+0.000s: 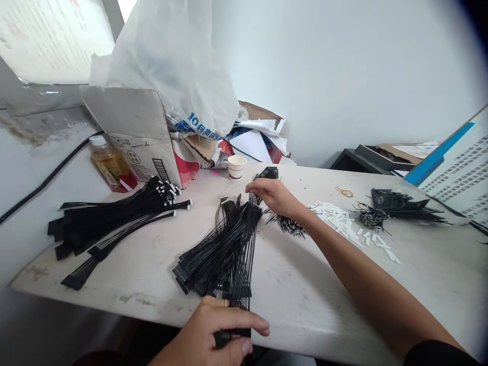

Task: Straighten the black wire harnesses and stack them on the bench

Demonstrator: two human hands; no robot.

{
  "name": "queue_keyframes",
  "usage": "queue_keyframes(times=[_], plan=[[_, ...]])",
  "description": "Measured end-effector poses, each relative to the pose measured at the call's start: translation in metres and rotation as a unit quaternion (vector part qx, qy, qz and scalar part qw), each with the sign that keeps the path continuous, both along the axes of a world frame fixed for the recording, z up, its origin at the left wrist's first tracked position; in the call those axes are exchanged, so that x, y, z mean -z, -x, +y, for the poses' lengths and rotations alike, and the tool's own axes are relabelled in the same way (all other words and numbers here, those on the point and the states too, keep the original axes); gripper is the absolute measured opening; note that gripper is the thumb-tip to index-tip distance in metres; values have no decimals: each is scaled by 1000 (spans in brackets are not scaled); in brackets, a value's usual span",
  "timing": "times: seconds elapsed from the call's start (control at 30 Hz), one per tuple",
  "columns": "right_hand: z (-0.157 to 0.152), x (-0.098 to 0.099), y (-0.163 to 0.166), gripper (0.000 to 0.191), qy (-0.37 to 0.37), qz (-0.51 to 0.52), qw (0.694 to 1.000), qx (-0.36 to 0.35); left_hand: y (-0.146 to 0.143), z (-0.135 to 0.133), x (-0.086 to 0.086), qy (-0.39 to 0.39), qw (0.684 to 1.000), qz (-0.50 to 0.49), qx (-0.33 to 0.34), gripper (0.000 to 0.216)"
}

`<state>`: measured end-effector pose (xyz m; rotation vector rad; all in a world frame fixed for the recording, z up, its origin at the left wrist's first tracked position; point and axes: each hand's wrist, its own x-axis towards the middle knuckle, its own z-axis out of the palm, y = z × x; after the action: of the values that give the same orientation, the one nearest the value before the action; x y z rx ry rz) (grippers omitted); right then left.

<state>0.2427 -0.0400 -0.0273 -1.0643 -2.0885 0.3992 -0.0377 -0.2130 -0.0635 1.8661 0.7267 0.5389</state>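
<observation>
A pile of black multi-wire cables (pixel 217 249) with flat black connectors lies in the middle of the table. My left hand (pixel 215 330) is at the table's front edge, its thumb and fingers closed around the lower end of one black cable (pixel 244 277). That cable stretches up over the pile's right side. At its far end my right hand (pixel 274 195) pinches the wire ends, fingers closed. Beside the right wrist lies a bundle of black wires with pale tips (pixel 292 225), partly hidden by the forearm.
More black cables with white ends (pixel 110 218) lie at the left. Small white strips (pixel 339 221) and another black wire bundle (pixel 396 206) are on the right. A paper cup (pixel 237 166), a bottle (pixel 112 162), a cardboard box (pixel 139 134) and a plastic bag (pixel 179 66) stand behind.
</observation>
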Motion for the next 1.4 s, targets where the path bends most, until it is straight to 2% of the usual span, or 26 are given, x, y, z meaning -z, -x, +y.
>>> queue_keyframes(times=[0.1, 0.2, 0.27, 0.37, 0.5, 0.6, 0.73, 0.87, 0.97, 1.03, 1.13, 1.23, 1.33, 1.37, 1.4], plan=[[1, 4, -2, 25, 20, 25, 999, -3, -6, 12, 0, -186, 982, -23, 34, 45], [-2, 4, 1, 24, 41, 46, 998, -14, -12, 19, 0, -335, 936, -37, 105, 47], [-6, 2, 4, 25, 61, 80, 995, -9, -13, 20, 0, -396, 911, -21, 113, 44], [-11, -1, 9, 25, 108, 148, 983, 6, -10, 19, 3, -466, 880, -41, 78, 36], [-17, -3, 12, 23, 215, 237, 947, -34, -7, 17, 9, -538, 840, -63, 36, 17], [-20, -5, 15, 22, 254, 289, 922, -51, -6, 15, 10, -555, 830, -26, 50, 12], [-23, -8, 20, 15, 248, 347, 904, -30, -6, 15, 10, -558, 827, -22, 66, 15], [-29, -14, 30, 17, 240, 397, 886, -16, -6, 17, 11, -553, 830, -13, 77, 18], [-39, -22, 42, 22, 264, 474, 840, 2, -6, 18, 14, -539, 838, -16, 84, 18], [-47, -29, 50, 23, 285, 518, 807, 13, -6, 18, 18, -529, 844, -55, 68, 17], [-55, -36, 58, 24, 296, 536, 790, 2, -5, 20, 25, -514, 848, -123, 46, 20], [-58, -38, 59, 33, 328, 545, 772, -24, -1, 24, 30, -484, 860, -146, 66, 29], [-60, -39, 58, 34, 407, 581, 702, -64, 2, 27, 32, -463, 871, -144, 78, 34], [-60, -39, 58, 31, 429, 583, 686, -76, 3, 27, 32, -461, 872, -143, 76, 35], [-61, -38, 58, 26, 442, 576, 682, -85, 4, 27, 31, -461, 872, -146, 72, 35]])
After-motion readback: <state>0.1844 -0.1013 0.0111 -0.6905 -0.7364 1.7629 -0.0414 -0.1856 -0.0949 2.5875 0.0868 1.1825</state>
